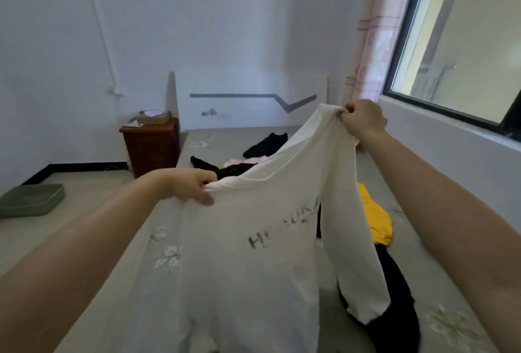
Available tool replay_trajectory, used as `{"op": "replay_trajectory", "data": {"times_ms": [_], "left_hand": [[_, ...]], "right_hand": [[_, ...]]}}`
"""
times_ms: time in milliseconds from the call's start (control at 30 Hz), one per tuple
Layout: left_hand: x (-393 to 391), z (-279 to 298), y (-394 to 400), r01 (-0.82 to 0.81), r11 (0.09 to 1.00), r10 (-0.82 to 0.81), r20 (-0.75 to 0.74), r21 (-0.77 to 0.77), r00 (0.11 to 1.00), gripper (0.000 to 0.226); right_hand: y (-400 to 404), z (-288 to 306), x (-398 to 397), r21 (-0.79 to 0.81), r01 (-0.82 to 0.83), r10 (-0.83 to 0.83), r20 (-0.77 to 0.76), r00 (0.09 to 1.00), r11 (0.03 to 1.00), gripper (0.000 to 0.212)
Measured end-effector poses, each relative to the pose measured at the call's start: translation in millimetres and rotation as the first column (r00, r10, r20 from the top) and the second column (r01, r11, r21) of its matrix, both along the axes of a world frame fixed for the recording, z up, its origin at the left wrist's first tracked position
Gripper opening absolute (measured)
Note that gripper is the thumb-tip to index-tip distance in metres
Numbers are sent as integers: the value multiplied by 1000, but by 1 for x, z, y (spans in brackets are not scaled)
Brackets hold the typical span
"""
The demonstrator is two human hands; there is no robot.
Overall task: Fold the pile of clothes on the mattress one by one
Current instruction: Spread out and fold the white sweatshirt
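head view: a grey mattress with pale flower prints runs away from the camera toward a white headboard marked with a grey angled stripe. a brown wicker bedside cabinet stands at the left of the bed with a small box on top, and a green flat case lies on the floor further left. a dark-framed window fills the upper right, with a pink patterned curtain hanging beside it. the walls are plain white.

both hands hold a white long-sleeved top up above the mattress: the left hand grips one shoulder, fingers curled round the fabric, and the right hand pinches the other shoulder higher up. one sleeve hangs down on the right.

the rest of the pile lies on the mattress behind and beside the top: a yellow garment, a black garment under the sleeve, another black piece near the headboard, and a bit of pink cloth. the top hides most of these, its grey lettering is blurred and only partly readable, and its hem is cut off by the bottom edge
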State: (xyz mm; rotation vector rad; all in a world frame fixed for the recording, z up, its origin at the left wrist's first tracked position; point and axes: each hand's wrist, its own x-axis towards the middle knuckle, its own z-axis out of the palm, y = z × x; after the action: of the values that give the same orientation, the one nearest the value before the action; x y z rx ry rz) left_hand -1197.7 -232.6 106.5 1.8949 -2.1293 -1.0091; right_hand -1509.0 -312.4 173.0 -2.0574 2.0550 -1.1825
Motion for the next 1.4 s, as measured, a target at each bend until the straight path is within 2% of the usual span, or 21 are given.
{"op": "replay_trajectory", "data": {"times_ms": [67, 100, 167, 233, 300, 400, 533, 600, 700, 767, 800, 867, 933, 1000, 1033, 1100, 1167, 1200, 1300, 1400], "left_hand": [[-5, -16, -3, -72, 971, 75, 2, -226, 997, 29], [-8, -23, -5, -148, 928, 140, -50, -343, 989, 34], [-12, -33, -7, -293, 783, 238, -170, -548, 956, 36], [-14, -39, -8, -299, 677, 233, -190, -672, 954, 22], [-17, -43, -9, -240, 625, 197, -147, -743, 969, 16], [-23, -48, -7, -235, 598, 163, -170, -766, 972, 11], [-29, -43, -5, -250, 628, 148, -203, -737, 968, 44], [-32, -37, -4, -267, 632, 139, -233, -727, 962, 48], [-38, -33, -10, -309, 622, 161, -268, -719, 950, 34], [-41, -35, -16, -350, 654, 225, -269, -670, 936, 25], [-43, -36, -18, -360, 680, 268, -241, -638, 933, 28], [-44, -40, -19, -329, 686, 330, -125, -649, 936, 14], [-48, -42, -16, -358, 601, 374, -145, -715, 916, 15], [-52, -33, -13, -462, 455, 370, -310, -762, 876, 16], [-56, -24, -13, -499, 381, 357, -374, -779, 856, 16], [-61, -1, -15, -484, 264, 314, -400, -834, 861, 15], [-60, 27, -17, -376, 171, 290, -318, -911, 903, 8], [-56, 41, -19, -301, 103, 301, -259, -948, 918, 18], [-39, 83, -22, -23, -74, 346, -47, -997, 937, 24], [-25, 126, -17, 235, -214, 470, 110, -948, 876, 15]], "right_hand": [[1, -16, -11, 33, 39, -39, -2, 999, 999, 20], [1, -22, -17, 46, 59, -59, -3, 998, 997, 20], [0, -31, -27, 55, 94, -93, -11, 996, 994, 21], [-1, -37, -34, 35, 99, -99, 2, 995, 994, 20], [-4, -43, -38, 15, 87, -86, -6, 996, 996, 19], [-10, -49, -39, -17, 59, -58, 11, 998, 998, 20], [-13, -53, -47, -32, 6, -6, 22, 1000, 999, 17], [-11, -49, -51, -43, -14, 14, -2, 1000, 999, 17], [-10, -43, -59, -39, 20, -21, -17, 1000, 999, 20], [-9, -41, -65, -22, 88, -89, -56, 994, 996, 21], [-7, -40, -67, -33, 113, -115, -85, 990, 993, 20], [-2, -40, -71, -112, 121, -136, -139, 981, 986, 18], [3, -40, -72, -201, 104, -139, -171, 975, 974, 18], [4, -39, -72, -239, 106, -141, -134, 981, 965, 21], [4, -38, -71, -241, 119, -141, -79, 987, 963, 22], [4, -32, -65, -255, 161, -146, 76, 986, 953, 23], [4, -20, -58, -297, 227, -169, 209, 963, 928, 24], [3, -14, -57, -323, 251, -183, 226, 957, 913, 24], [3, 11, -57, -448, 215, -217, 48, 975, 868, 24], [9, 47, -50, -664, 90, -240, -137, 961, 742, 19]]}}
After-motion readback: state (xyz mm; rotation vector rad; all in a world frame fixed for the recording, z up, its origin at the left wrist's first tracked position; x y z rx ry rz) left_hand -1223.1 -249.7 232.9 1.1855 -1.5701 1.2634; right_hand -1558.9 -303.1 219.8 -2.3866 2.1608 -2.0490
